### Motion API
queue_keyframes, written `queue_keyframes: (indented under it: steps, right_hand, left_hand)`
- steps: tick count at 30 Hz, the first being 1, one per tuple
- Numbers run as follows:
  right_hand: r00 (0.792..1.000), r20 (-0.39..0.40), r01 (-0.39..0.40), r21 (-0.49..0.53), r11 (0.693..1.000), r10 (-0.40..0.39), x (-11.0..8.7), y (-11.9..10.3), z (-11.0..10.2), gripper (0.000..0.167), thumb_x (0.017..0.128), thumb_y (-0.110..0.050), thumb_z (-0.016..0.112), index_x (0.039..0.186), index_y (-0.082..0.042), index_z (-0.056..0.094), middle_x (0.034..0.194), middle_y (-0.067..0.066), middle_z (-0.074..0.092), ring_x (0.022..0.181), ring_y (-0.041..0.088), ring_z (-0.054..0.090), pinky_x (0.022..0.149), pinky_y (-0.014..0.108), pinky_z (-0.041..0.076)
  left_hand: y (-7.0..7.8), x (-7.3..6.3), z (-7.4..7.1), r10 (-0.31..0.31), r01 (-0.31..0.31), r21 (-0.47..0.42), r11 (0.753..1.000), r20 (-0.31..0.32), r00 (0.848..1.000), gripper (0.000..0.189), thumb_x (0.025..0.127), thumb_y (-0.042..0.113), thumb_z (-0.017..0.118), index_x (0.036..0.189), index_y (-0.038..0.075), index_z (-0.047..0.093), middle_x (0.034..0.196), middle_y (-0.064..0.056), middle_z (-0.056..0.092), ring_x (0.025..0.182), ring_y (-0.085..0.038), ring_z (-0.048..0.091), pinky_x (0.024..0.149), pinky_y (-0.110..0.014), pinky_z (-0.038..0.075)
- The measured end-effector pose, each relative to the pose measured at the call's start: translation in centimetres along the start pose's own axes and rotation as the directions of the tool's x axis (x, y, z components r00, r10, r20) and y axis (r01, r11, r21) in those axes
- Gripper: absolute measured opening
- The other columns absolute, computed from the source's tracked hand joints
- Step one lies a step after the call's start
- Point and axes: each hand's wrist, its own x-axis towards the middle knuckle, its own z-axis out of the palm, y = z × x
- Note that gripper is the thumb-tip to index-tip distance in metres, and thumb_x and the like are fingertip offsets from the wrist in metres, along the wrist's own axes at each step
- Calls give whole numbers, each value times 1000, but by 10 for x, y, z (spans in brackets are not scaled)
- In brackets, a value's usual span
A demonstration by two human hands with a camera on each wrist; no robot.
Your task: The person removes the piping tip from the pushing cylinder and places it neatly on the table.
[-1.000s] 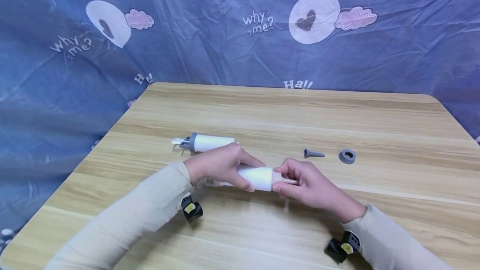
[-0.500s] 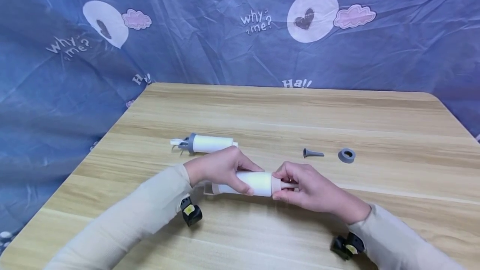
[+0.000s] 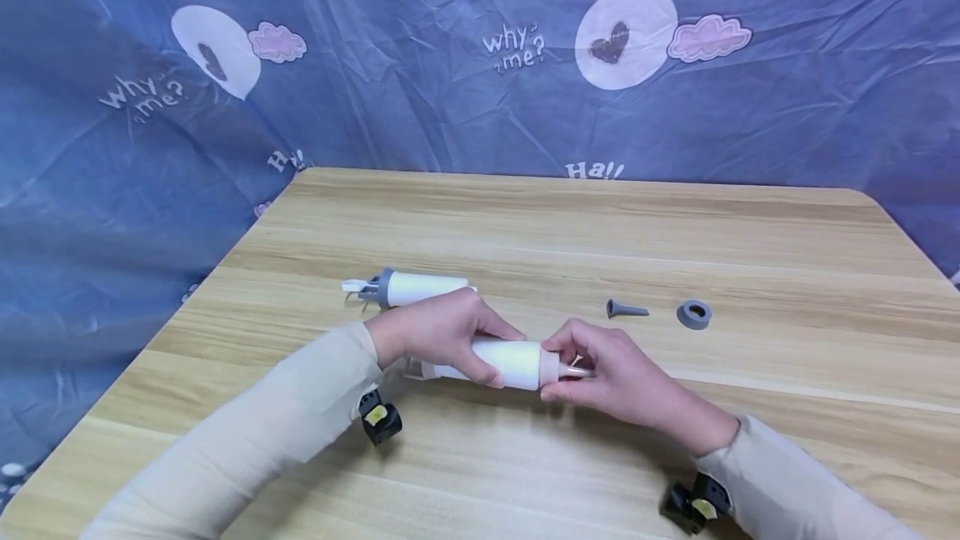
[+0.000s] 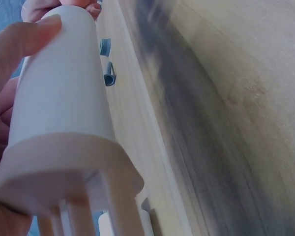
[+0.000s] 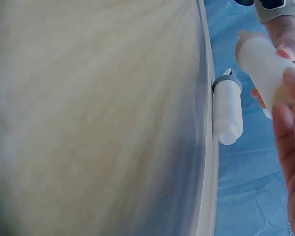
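A white tube lies sideways between both hands above the table. Its pale pink left end, with prongs, shows large in the left wrist view as a pink cap. My left hand holds the tube's body, thumb on the near side. At the tube's right end sits a pale pink collar, pinched by the thumb and fingers of my right hand. A thin pale nozzle reaches from the collar into the right palm, its tip hidden.
Behind the left hand lies a second white tube with a grey collar and white handle. Farther right are a small grey cone nozzle and a grey ring. A blue printed curtain hangs behind the wooden table.
Both hands keep their grips. The held tube and the right hand have moved slightly toward me since a second ago. The other parts on the table have not moved.
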Motion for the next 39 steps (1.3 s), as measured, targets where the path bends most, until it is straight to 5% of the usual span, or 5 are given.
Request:
queue_keyframes:
  steps: [11, 21, 29, 39]
  right_hand:
    - [967, 117, -245, 179, 953, 227, -1, 4, -2, 41, 79, -18, 73, 112, -6, 53, 88, 4, 64, 73, 11, 60, 65, 27, 53]
    - [910, 216, -415, 484, 771, 354, 0, 5, -5, 26, 91, -12, 56, 104, 10, 50, 81, 14, 62, 67, 18, 65, 60, 35, 56]
    - [913, 192, -407, 488, 772, 360, 0, 7, -5, 27, 89, -10, 60, 102, 11, 50, 81, 11, 62, 69, 15, 63, 61, 33, 56]
    - [875, 137, -468, 477, 744, 464, -1, 2, -3, 29, 83, -11, 67, 101, 8, 54, 85, 8, 61, 72, 13, 61, 66, 30, 55]
  left_hand:
    - [0, -3, 4, -3, 3, 78, 997, -6, 1000, 48, 72, 20, 78, 117, 9, 65, 98, -1, 71, 72, 0, 59, 68, -17, 49]
    - [7, -2, 5, 7, 0, 137, 991, -48, 999, 49, 72, 22, 78, 118, 9, 64, 99, -2, 71, 73, -1, 59, 68, -16, 48]
    - [8, -1, 6, 21, -11, 152, 988, -58, 998, 48, 72, 22, 78, 117, 10, 65, 99, -1, 71, 74, -1, 59, 69, -16, 47]
    - [4, -3, 8, 22, -8, 179, 984, -78, 997, 49, 72, 23, 78, 117, 10, 65, 98, -1, 71, 73, -1, 58, 68, -15, 47]
